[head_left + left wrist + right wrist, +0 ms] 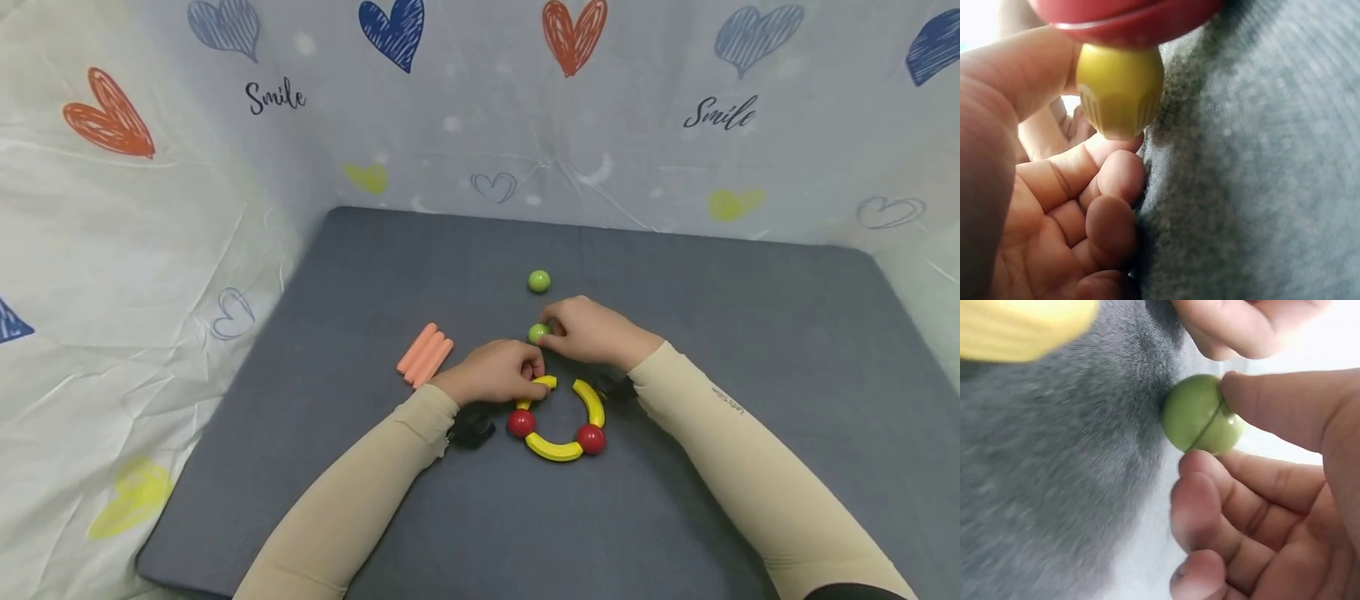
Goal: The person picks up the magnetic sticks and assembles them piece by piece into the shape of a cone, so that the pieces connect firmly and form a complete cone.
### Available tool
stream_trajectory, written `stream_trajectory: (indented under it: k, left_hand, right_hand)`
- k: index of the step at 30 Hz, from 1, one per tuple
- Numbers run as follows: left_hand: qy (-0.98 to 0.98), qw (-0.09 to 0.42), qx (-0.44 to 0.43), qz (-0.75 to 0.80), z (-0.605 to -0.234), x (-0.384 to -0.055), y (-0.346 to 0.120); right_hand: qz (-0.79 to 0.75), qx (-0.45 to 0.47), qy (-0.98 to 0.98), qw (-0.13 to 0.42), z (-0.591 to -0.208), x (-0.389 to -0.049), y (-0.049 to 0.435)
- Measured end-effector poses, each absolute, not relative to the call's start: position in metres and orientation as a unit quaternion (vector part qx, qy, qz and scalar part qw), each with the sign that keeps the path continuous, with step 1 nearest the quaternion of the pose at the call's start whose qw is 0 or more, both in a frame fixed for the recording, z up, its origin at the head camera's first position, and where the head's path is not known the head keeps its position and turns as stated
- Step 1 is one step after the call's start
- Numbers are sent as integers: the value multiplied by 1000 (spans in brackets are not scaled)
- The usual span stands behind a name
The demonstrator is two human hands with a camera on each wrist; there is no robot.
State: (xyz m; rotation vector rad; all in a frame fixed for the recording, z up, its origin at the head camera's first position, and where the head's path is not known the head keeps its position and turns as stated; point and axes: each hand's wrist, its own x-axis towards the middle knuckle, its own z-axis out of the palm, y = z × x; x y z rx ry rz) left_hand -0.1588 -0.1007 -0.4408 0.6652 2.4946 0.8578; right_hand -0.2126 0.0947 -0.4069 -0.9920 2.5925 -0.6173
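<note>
My left hand [498,372] pinches a curved yellow toy banana [1121,90] between thumb and fingers; its lower end meets a red ball [521,423]. Another curved banana [553,448] joins that ball to a second red ball [591,439]. From there a third banana [589,403] curves upward, so the pieces form a ring with a gap at the top. Above the gap my right hand [596,332] holds a green ball [1202,414] between thumb and fingertips, at the grey surface. A second green ball [538,281] lies farther back, apart from both hands.
Several orange-pink sticks [425,355] lie side by side left of the left hand. The grey padded tabletop [712,308] ends at a white cloth wall [465,125] printed with hearts. Dark wrist cameras [472,429] sit under the wrists.
</note>
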Motion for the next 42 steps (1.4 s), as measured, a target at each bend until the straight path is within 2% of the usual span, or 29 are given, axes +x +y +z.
stream_trajectory:
  k: [18, 32, 42]
  left_hand:
    - [896, 203, 242, 312, -442, -159, -101]
    - [900, 194, 229, 315, -443, -161, -102]
    - [901, 189, 221, 321, -447, -163, -101]
  right_hand:
    - [-270, -304, 898, 167, -420, -172, 135]
    - [-286, -287, 899, 164, -425, -167, 139]
    - [-290, -284, 894, 189, -424, -163, 143]
